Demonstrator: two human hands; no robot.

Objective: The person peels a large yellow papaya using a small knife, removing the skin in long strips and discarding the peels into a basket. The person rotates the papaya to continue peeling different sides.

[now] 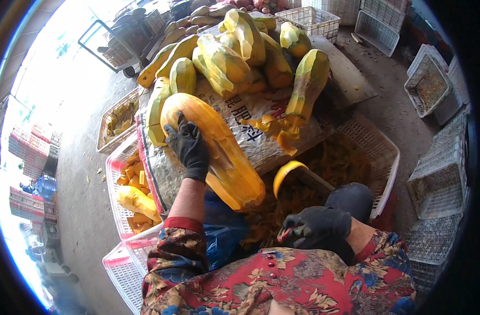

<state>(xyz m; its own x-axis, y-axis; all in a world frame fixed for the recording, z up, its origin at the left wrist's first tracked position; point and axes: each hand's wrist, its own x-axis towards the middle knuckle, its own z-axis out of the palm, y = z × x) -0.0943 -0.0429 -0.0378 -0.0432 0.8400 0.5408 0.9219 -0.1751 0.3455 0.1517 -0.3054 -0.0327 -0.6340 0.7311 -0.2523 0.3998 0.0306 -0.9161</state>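
Note:
My left hand [189, 147], in a dark glove, grips the side of a large orange squash [232, 157]. Mostly peeled, this squash lies tilted over the front of a sack-covered work surface [220, 110], its near end towards me. My right hand [317, 225], also gloved, is low by my knee, closed around a small red-handled tool [285, 234]; the tool's working end cannot be made out. Peel strips [269, 124] lie on the sack beside a partly peeled squash [307, 84]. Below my hands, a white crate [385, 173] holds heaped peelings.
More squashes [224, 63] are piled at the back of the surface. At left, a white crate [116, 210] holds cut orange chunks, and another crate [102, 138] stands behind it. Empty crates [433, 189] line the right side. A hand cart [106, 47] stands far left.

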